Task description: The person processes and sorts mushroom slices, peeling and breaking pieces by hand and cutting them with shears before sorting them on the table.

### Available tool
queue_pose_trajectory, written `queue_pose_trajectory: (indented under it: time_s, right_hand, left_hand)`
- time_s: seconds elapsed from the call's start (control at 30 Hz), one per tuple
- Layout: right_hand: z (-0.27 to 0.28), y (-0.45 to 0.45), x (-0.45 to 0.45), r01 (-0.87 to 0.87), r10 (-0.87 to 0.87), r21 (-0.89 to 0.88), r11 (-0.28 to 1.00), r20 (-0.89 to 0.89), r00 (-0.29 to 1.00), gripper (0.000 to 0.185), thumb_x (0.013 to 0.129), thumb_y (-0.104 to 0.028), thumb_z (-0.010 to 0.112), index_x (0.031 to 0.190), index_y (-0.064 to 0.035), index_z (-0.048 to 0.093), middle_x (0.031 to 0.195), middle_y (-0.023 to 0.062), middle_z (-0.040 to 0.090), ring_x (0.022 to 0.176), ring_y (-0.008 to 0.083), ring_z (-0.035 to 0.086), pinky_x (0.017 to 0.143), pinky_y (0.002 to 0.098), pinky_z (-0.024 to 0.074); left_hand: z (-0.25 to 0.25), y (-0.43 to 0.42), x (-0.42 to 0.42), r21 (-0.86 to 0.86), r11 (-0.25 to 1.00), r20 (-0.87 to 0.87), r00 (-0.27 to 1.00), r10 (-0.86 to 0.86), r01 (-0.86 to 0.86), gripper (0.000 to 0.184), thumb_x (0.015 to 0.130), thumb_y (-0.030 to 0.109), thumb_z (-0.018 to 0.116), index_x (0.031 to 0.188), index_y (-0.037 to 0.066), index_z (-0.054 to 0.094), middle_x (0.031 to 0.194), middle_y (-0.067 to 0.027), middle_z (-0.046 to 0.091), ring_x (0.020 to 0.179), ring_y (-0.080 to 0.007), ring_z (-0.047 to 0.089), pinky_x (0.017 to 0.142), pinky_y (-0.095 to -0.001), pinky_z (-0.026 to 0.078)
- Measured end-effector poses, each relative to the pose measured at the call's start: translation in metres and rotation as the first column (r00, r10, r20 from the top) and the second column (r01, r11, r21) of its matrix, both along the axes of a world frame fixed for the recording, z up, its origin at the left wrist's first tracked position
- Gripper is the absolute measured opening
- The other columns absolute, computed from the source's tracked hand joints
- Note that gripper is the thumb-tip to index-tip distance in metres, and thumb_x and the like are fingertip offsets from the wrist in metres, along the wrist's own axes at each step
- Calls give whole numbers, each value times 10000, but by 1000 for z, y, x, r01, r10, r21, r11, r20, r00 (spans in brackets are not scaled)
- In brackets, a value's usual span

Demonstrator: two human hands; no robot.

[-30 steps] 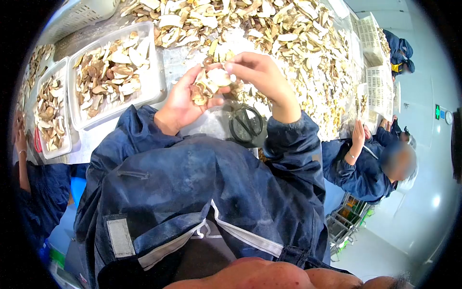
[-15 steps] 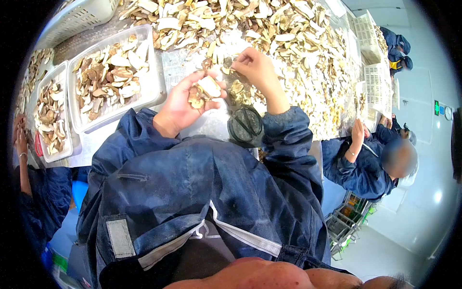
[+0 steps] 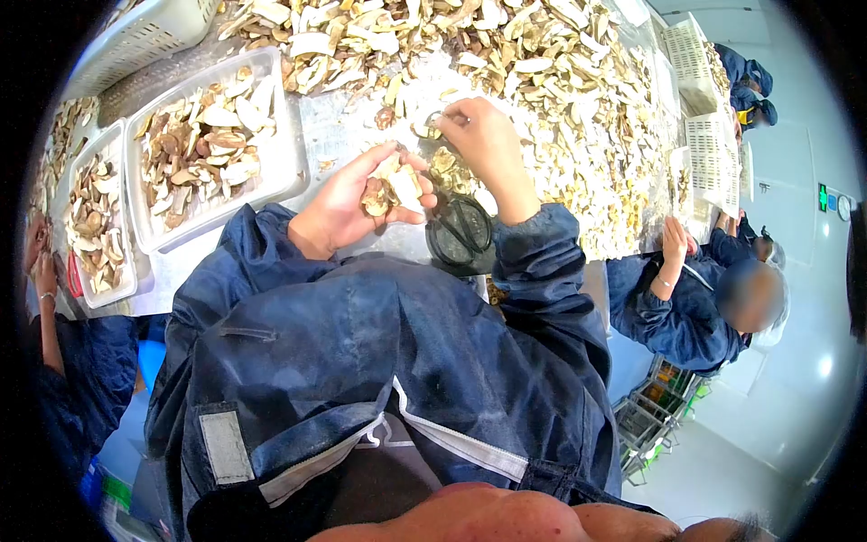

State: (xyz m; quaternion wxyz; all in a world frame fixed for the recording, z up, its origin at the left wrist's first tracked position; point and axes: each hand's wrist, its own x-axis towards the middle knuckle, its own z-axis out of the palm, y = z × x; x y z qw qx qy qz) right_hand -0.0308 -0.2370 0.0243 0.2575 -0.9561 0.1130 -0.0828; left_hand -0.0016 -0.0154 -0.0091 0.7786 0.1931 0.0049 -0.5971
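Observation:
Several pale mushroom slices [image 3: 397, 184] rest in my left hand [image 3: 348, 200], its fingers curled around them, palm up. My right hand [image 3: 480, 135] is over the table at the edge of the large mushroom pile [image 3: 578, 117], thumb and fingers pinched together; what they hold, if anything, is too small to make out. Below it sit a few yellowish slices [image 3: 444, 167] and a round black object [image 3: 459, 230] with a bar across it. Left of my left hand is a white tray [image 3: 296, 154] with brown and white mushroom slices.
A narrower tray [image 3: 129, 262] of slices stands at the far left, beside another person's hands [image 3: 43, 271]. White perforated baskets [image 3: 713, 158] line the right side. Another person [image 3: 691, 312] in dark blue works at the right; a metal rack [image 3: 655, 415] stands below.
My right hand has moved away from the slices in my left hand, rightward to the pile's edge. The slices in my left hand have shifted slightly.

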Motion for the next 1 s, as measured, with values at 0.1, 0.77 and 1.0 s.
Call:
queue_pose_trajectory:
  time_s: [0.1, 0.77, 1.0]
  right_hand:
    - [-3, 0, 3, -23, 22, -9, 1000, -37, 999, 192, 825, -238, 716, 872, -52, 717, 789, 138, 705, 728, 319, 684, 670, 391, 534]
    - [1, 19, -2, -119, 113, -88, 989, -77, 991, 189, 805, -222, 713, 896, -56, 715, 869, 119, 675, 777, 324, 664, 698, 416, 527]
    - [38, 16, -5, -5, 156, 713, 701, -146, 977, 184, 859, -191, 742, 877, -15, 692, 759, 69, 705, 662, 99, 639, 609, 263, 493]
  left_hand:
    - [-2, -1, -1, 20, 1000, 9, 1000, 24, -24, 417, 1060, 371, 385, 1184, 40, 605, 1072, -160, 676, 1022, -328, 669, 801, -434, 586]
    - [-4, 3, -1, 50, 997, 26, 998, 59, -60, 344, 1028, 289, 463, 1217, 29, 587, 1060, -163, 683, 967, -310, 694, 724, -387, 613]
    - [4, 0, 0, 61, 994, -54, 994, 99, -96, 411, 1049, 354, 395, 1212, 31, 589, 1065, -166, 683, 971, -325, 692, 726, -412, 614]
